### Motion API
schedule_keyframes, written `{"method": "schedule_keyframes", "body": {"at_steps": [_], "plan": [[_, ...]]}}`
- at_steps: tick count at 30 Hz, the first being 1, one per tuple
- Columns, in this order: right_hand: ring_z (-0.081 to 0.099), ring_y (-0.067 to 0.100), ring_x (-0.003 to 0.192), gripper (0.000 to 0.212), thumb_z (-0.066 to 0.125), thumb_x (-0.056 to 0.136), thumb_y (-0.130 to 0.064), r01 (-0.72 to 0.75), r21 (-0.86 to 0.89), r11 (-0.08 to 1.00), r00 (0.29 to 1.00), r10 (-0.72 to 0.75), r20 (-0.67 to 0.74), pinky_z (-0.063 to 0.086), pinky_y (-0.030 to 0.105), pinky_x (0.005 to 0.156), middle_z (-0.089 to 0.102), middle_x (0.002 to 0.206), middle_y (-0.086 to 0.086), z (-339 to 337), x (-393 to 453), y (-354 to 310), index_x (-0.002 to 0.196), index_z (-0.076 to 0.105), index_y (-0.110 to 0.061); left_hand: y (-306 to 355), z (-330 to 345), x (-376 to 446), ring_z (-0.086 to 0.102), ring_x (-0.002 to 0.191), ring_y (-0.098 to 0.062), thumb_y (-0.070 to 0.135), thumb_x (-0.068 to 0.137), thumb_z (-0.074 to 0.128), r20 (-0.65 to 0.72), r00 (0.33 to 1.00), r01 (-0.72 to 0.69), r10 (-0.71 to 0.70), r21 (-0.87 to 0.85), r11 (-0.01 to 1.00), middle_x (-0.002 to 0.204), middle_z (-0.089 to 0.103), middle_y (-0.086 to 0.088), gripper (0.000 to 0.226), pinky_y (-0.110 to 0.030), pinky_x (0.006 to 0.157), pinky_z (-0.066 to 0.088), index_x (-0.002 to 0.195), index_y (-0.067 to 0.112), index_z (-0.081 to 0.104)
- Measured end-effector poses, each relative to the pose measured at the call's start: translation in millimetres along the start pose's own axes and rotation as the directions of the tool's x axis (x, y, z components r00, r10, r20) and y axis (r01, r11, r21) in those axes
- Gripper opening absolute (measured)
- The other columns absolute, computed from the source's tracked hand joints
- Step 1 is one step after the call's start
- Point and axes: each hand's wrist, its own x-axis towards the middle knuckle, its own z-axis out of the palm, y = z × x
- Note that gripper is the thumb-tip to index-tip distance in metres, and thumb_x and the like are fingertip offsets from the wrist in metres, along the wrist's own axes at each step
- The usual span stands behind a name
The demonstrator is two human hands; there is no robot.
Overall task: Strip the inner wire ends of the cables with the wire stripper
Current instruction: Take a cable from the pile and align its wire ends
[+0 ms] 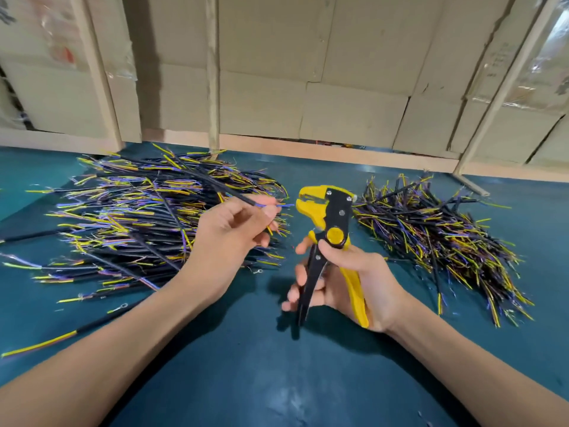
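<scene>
- Head view: the person is standing at a teal counter (277, 380), with both bare forearms reaching in over its near edge.
- The left hand (234, 235) is pinching a thin black cable (228, 194) between thumb and forefinger, its grip clamped just behind the end, so that a short blue inner wire (284, 205) is sticking out toward the tool.
- The right hand (348, 282) is wrapping around the handles of the yellow-and-black wire stripper (331, 229), grip closed on them, and holding it upright over the middle of the counter with its yellow head uppermost.
- The stripper's mouth is looking slightly apart, and the blue wire tip is sitting just beside it, not yet inside.
- A large heap of cables (138, 217) is lying toward the far left corner of the counter, and a smaller heap (431, 235) toward the far right edge; which is finished I cannot tell.
- A few loose cables are resting near the left edge, one with a yellow end (40, 346).
- To my eye the cable is light and limp, its inner wire fine and easily bent, so holding close behind the tip seems right, keeping it straight while feeding.
- The stripper looks rigid and hand-sized, best squeezed low on the handles.
</scene>
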Motion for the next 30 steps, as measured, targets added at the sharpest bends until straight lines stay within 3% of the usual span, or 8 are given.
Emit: {"method": "schedule_keyframes", "body": {"at_steps": [3,8,12,30], "plan": [[0.064,0.039,0.073,0.021,0.056,0.095,-0.021,0.004,-0.074,0.997,1.000,-0.004,-0.001,0.055,0.060,0.077,0.062,0.081,0.023,8,-5,0,0.103,0.064,-0.003,8,2,-5,0.055,0.070,-0.020,0.016,0.083,0.071,0.021,1.000,-0.014,0.015,-0.071,0.997,0.081,0.067,-0.012,0.009,-0.027,0.058,0.044,0.088,0.017,0.079],[0.065,0.038,0.070,0.020,0.051,0.095,-0.018,0.002,-0.098,0.995,1.000,-0.003,-0.006,0.056,0.055,0.073,0.063,0.081,0.025,13,-6,-2,0.096,0.064,-0.002,19,5,-9,0.058,0.070,-0.018,0.011,0.085,0.072,0.019,0.999,-0.039,0.042,-0.139,0.990,0.083,0.066,-0.014,0.011,-0.027,0.057,0.043,0.095,0.010,0.075],[0.066,0.039,0.072,0.018,0.051,0.094,-0.017,0.012,-0.127,0.992,1.000,-0.012,0.001,0.057,0.056,0.073,0.066,0.089,0.030,14,-7,-1,0.093,0.064,-0.004,18,6,-11,0.058,0.071,-0.019,0.015,0.081,0.073,0.017,0.998,-0.057,0.059,-0.102,0.993,0.075,0.064,-0.012,0.019,-0.028,0.057,0.043,0.099,0.008,0.073],[0.064,0.040,0.066,0.016,0.055,0.089,-0.016,0.023,-0.152,0.988,0.999,-0.030,-0.041,0.057,0.055,0.070,0.061,0.074,0.025,19,-7,-2,0.086,0.065,-0.004,17,9,-12,0.053,0.068,-0.026,0.020,0.084,0.072,0.049,0.993,-0.114,0.111,0.062,0.992,0.071,0.068,-0.005,0.015,-0.024,0.057,0.046,0.095,0.027,0.079]]}}
